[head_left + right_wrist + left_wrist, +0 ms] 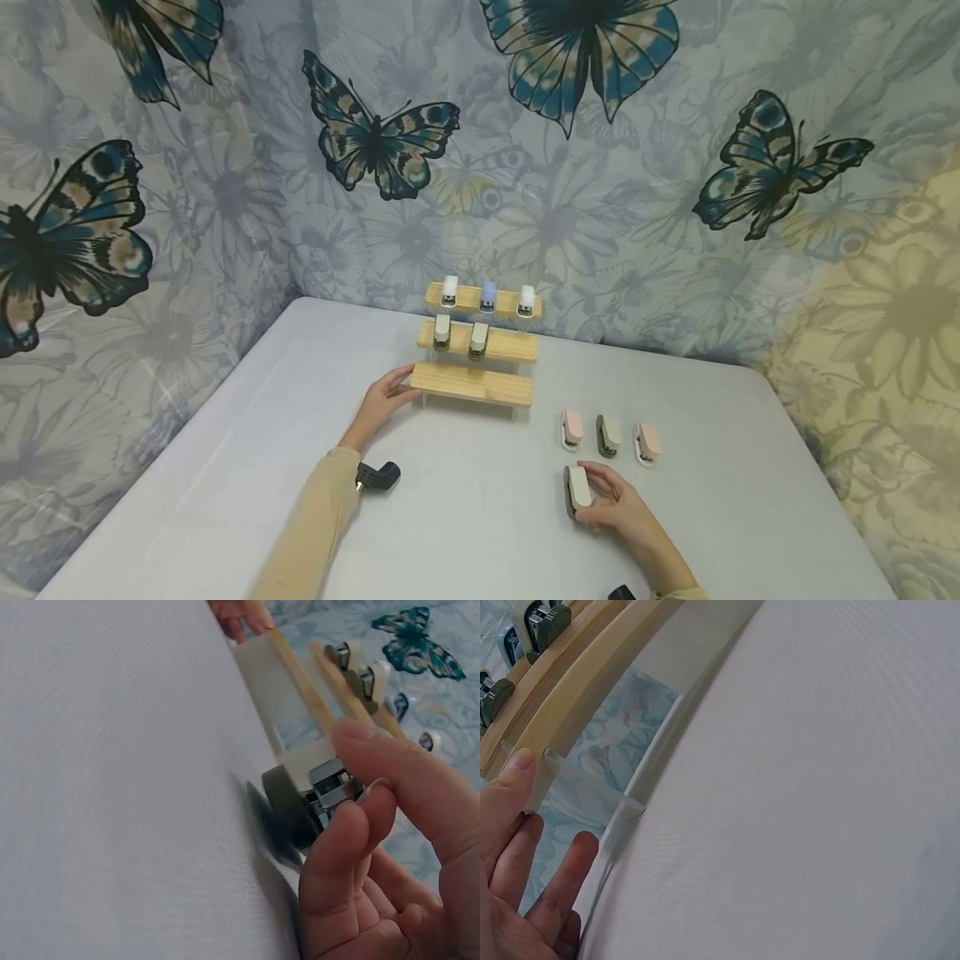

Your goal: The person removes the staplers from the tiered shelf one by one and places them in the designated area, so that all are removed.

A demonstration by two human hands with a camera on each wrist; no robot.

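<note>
My right hand [617, 506] pinches a small hole punch [578, 490] with a cream top and dark grey-green base, close over the white table. In the right wrist view, the metal mechanism [335, 785] of the punch faces the camera between thumb and fingers. At the left end of a three-tier wooden stand [471, 383], my left hand [378, 406] grips the lowest board; the left wrist view has the thumb [519, 769] on the wood and a finger beneath. Two cream punches sit on the middle tier, and white, blue and white ones on the top tier.
Beyond my right hand, a pink punch [572, 428], a cream-and-dark punch [608, 436] and another pink punch [647, 442] lie in a row. Clear supports [592, 791] hold up the stand's boards. Butterfly-printed cloth [570, 225] hangs behind the white table [465, 517].
</note>
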